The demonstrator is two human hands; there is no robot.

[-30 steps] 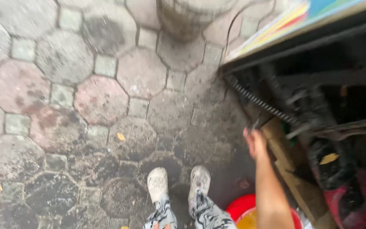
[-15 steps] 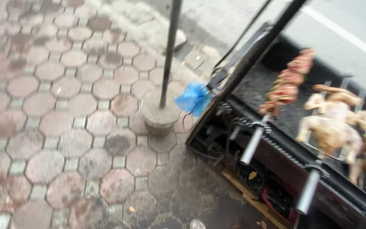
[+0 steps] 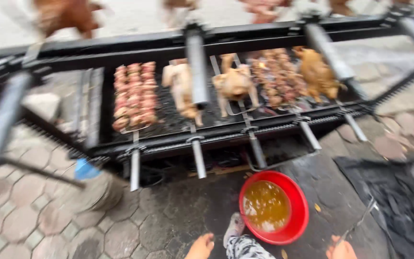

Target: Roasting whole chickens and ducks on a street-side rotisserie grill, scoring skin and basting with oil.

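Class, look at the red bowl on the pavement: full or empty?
Partly full: the red bowl holds yellowish-brown liquid below its rim.

A red bowl (image 3: 299, 211) of amber liquid sits on the paved ground (image 3: 29, 216) beside the grill (image 3: 168, 139).

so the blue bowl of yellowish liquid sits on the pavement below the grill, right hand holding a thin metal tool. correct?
Not quite: the bowl is red, not blue, as the head view shows. It does hold yellowish liquid and sits on the pavement below the grill, and the right hand does hold a thin metal tool.
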